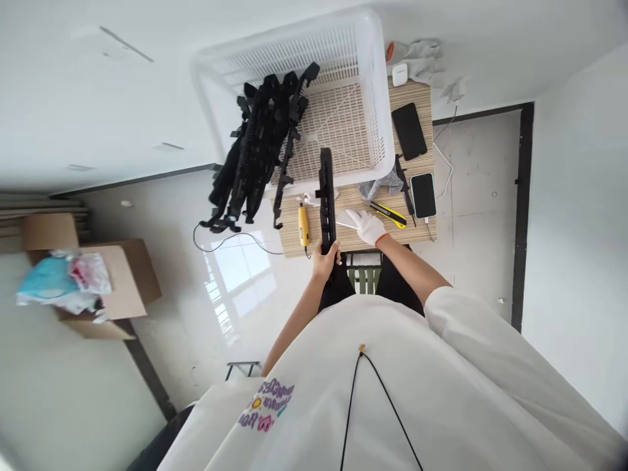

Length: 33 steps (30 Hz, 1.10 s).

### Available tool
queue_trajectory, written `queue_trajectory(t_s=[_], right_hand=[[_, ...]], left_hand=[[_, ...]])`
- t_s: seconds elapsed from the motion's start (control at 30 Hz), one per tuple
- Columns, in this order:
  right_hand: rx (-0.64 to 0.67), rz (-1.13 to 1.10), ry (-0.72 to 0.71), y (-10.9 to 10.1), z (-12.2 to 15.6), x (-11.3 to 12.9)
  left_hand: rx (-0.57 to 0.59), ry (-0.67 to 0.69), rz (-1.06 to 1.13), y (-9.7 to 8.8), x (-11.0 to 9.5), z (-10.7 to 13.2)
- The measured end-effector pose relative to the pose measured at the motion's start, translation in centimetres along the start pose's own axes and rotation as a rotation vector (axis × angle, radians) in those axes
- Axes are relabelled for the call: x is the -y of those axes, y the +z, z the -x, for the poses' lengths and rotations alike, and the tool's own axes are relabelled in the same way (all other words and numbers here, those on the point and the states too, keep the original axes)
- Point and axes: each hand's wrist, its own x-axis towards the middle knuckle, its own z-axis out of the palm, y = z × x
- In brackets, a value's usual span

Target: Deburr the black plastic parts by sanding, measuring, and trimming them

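Observation:
My left hand, bare, is wrapped round the lower end of a long black plastic part and holds it upright in front of the table. In a white glove with an orange cuff, my right hand is beside the part's right side. Its fingers are closed on a flat, pale piece whose kind I cannot make out. A yellow and black utility knife lies just beyond the right hand. Left of the held part is a yellow corded tool on the table.
A white plastic basket holds a bundle of similar black parts that overhang its left edge. On the striped wooden table are a black phone, a charging phone and grey cloth. Cardboard boxes stand left.

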Motion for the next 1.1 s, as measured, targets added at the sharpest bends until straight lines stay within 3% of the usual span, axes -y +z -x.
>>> queue_trajectory(t_s=[0.1, 0.2, 0.37, 0.53, 0.77, 0.93, 1.1], right_hand=[[0.048, -0.026, 0.067, -1.4, 2.5, -0.9], [0.044, -0.056, 0.13, -2.2, 5.6, -2.1], [0.075, -0.108, 0.266, -1.5, 10.3, -3.0], [0.121, -0.183, 0.366, 0.4, 13.5, -2.8], [0.094, -0.261, 0.467, 1.1, 16.5, -1.7], [-0.012, -0.265, 0.486, 0.0, 16.9, -0.5], [-0.193, -0.223, 0.419, -3.4, 16.8, 2.7]], left_hand=[[0.078, -0.038, -0.023, -2.1, -2.5, 3.7], [0.113, -0.062, -0.029, -4.0, -3.4, 6.6], [0.138, -0.08, -0.019, -6.2, -4.5, 7.3], [0.134, -0.062, -0.019, -5.9, -6.4, 6.2], [0.178, -0.101, -0.016, -6.1, -5.5, 10.2], [0.124, -0.13, 0.011, -6.3, -4.9, 10.5], [0.18, -0.097, 0.009, -5.4, -6.4, 10.3]])
